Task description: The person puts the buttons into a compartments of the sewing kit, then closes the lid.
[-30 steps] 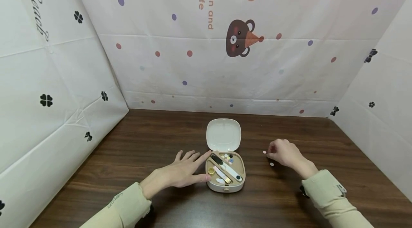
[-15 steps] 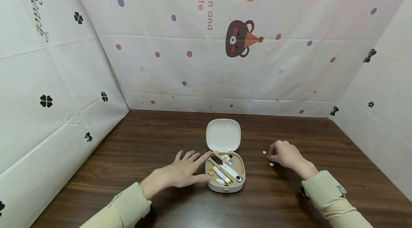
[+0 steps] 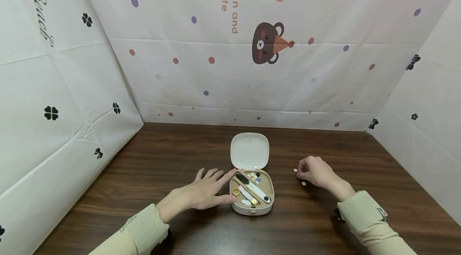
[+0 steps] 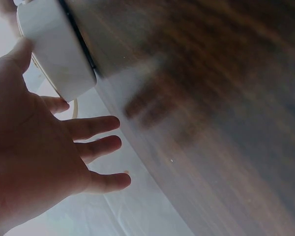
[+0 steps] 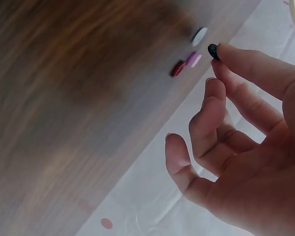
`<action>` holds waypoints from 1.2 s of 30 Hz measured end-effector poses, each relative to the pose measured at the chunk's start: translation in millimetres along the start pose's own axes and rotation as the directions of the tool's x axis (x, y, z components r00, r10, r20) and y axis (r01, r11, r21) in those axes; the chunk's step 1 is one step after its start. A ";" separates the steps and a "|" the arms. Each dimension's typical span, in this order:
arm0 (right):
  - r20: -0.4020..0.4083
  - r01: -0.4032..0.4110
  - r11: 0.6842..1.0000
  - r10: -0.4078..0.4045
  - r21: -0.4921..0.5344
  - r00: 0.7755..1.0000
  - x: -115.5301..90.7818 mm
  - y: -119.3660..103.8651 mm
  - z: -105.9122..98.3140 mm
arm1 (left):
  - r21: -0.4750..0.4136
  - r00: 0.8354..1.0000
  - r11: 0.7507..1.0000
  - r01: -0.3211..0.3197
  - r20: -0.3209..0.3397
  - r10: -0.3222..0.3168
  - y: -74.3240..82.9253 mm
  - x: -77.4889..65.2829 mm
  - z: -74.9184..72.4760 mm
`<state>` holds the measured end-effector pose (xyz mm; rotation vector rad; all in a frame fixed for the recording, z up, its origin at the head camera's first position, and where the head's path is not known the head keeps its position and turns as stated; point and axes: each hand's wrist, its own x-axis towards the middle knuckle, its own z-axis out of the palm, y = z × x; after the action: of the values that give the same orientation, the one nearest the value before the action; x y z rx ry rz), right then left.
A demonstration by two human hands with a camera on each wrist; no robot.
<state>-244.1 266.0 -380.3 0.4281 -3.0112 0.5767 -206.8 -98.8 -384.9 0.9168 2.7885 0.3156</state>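
My left hand point(image 3: 199, 193) lies spread with straight fingers, its index finger and thumb touching the left side of an open white sewing box point(image 3: 253, 209). Inside the box are scissors-like white and black snips point(image 3: 253, 188), a pink tape-like strip point(image 3: 247, 195), a gold ring-shaped thimble point(image 3: 235, 191) and several small buttons point(image 3: 258, 179). Right of the box, my right hand point(image 3: 317, 172) pinches a small dark button point(image 5: 213, 51) between thumb and index finger, just above the table. Near those fingertips, the right wrist view shows a white button point(image 5: 199, 36), a pink-purple button point(image 5: 193, 59) and a dark red button point(image 5: 177, 68).
The box lid point(image 3: 250, 151) stands raised at the back of the box. A dark wooden table point(image 3: 180, 147) lies under everything. Printed white cloth point(image 3: 201, 71) walls the back and both sides. A white button point(image 3: 303, 183) lies in front of the right fingertips.
My right hand dips slightly toward the table, then lifts back a little, with the dark button now visible in its pinch. My left hand and the sewing box stay where they were.
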 end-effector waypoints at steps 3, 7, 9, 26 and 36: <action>0.000 0.018 0.999 -0.018 0.030 1.000 1.8 -2.3 0.4 | -0.002 1.000 1.000 0.001 -0.001 -0.001 0.1 -0.5 -0.2; -0.017 0.072 0.995 -0.071 0.068 0.997 3.5 -6.2 -0.4 | -0.004 1.000 1.000 0.002 -0.001 -0.002 0.2 -0.7 0.6; -0.029 0.097 0.992 -0.095 0.084 0.995 3.9 -8.6 -1.3 | -0.005 1.000 1.000 0.002 0.000 -0.002 0.3 -0.7 1.0; -0.068 0.169 0.976 -0.161 0.136 0.985 7.4 -28.4 -2.0 | 0.007 1.000 1.000 0.013 -0.002 -0.013 0.5 0.7 0.5; -0.062 0.198 0.967 -0.190 0.162 0.980 9.2 -39.5 -2.0 | 0.004 1.000 1.000 0.011 -0.005 -0.011 -0.4 0.8 0.8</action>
<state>-242.0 229.1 -363.5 0.6991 -2.8421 0.8134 -207.4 -98.6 -385.8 0.9021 2.7991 0.3113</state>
